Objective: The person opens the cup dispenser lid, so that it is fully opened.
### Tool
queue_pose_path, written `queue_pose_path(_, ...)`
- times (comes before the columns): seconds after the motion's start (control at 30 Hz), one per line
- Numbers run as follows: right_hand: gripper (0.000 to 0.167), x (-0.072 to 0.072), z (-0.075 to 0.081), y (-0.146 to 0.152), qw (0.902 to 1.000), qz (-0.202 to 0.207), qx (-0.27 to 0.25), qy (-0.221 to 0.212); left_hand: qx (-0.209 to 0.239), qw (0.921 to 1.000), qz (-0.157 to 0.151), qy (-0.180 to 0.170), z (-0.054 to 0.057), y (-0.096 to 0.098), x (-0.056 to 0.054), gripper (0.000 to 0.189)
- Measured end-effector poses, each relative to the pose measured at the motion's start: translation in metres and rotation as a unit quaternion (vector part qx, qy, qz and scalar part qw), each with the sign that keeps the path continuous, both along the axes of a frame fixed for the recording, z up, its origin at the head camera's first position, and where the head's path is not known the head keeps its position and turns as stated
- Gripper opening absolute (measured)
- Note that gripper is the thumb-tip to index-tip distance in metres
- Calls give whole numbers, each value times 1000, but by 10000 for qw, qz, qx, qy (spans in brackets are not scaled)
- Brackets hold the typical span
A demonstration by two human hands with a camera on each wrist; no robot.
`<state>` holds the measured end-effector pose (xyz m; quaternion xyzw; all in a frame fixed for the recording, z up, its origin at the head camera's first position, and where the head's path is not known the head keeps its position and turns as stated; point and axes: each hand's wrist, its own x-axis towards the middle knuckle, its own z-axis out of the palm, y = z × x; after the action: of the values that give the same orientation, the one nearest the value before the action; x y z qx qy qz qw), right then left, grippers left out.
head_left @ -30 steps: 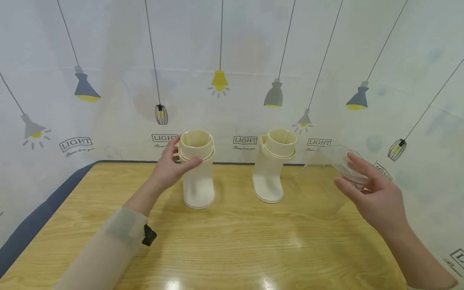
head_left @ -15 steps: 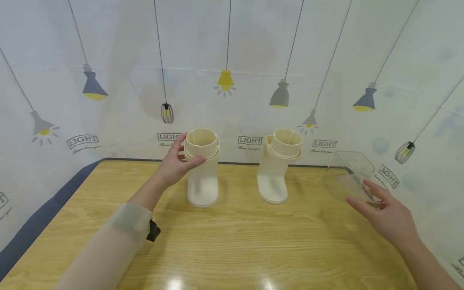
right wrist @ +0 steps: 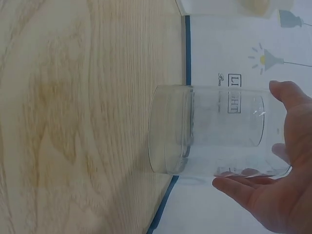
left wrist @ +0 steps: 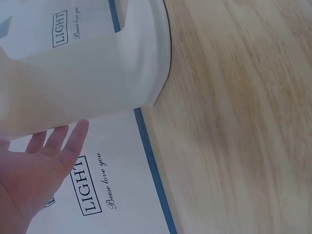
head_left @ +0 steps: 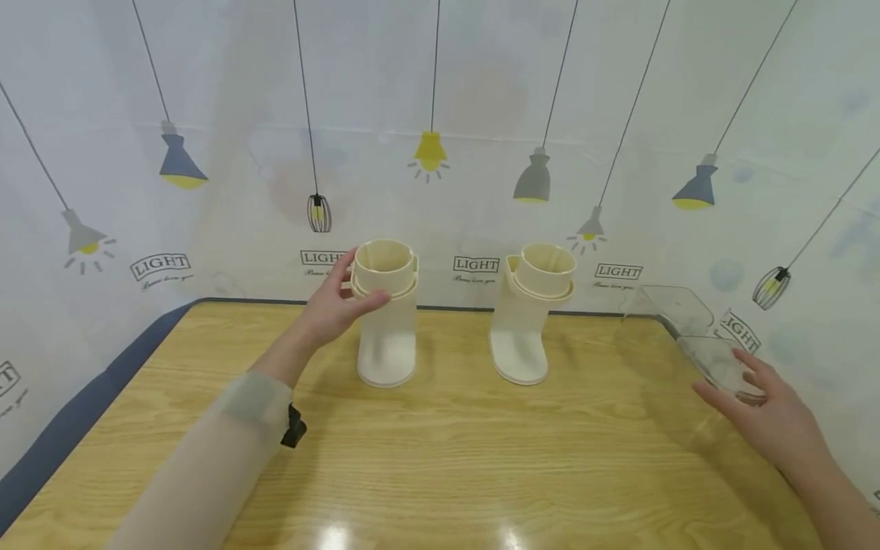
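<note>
Two cream plastic stands, each with a round open collar on top and a rounded foot, stand upright on the wooden table. My left hand (head_left: 337, 309) grips the left stand (head_left: 386, 347) at its collar, thumb across the front and fingers behind. The right stand (head_left: 519, 336) is untouched. My right hand (head_left: 777, 416) holds a clear plastic container (right wrist: 161, 131) by its upper end, thumb and fingers on opposite sides. Its lower end is close over the table in the right wrist view. Another clear container (head_left: 677, 299) stands just behind it, partly seen through it.
The wooden table (head_left: 440, 458) ends at a dark blue strip along the back. Behind it rises a pale wall cloth (head_left: 474, 191) printed with hanging lamps and the word LIGHT. A black strap (head_left: 294, 428) is on my left wrist.
My right hand has moved right and downward with the clear container, apart from the container behind. My left hand keeps its grip on the left stand. The head view has shifted slightly.
</note>
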<state>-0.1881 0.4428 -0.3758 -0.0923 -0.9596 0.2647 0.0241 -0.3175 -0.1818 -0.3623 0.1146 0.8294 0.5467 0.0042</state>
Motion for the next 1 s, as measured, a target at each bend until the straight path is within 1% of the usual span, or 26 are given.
queue_pose_path(0.2,103,-4,-3,6,9998,143,-38,102,-22,10000,-46,-58,1,-4,-4,105)
queue_pose_path(0.43,99,-8,-8,5,9987,289,-143,385,34,10000,-77,-40,0,-7,-6,103)
queue_pose_path(0.7,97,-13,-11,5,9975,405,-215,547,7,10000,-78,-21,0,-12,-6,100)
queue_pose_path(0.83,97,-15,-11,7,9971,444,-260,561,-43,10000,-79,22,1,-13,-7,98)
queue_pose_path(1.0,98,-15,-13,7,9971,360,-244,629,-44,9999,-108,28,0,-11,-10,97)
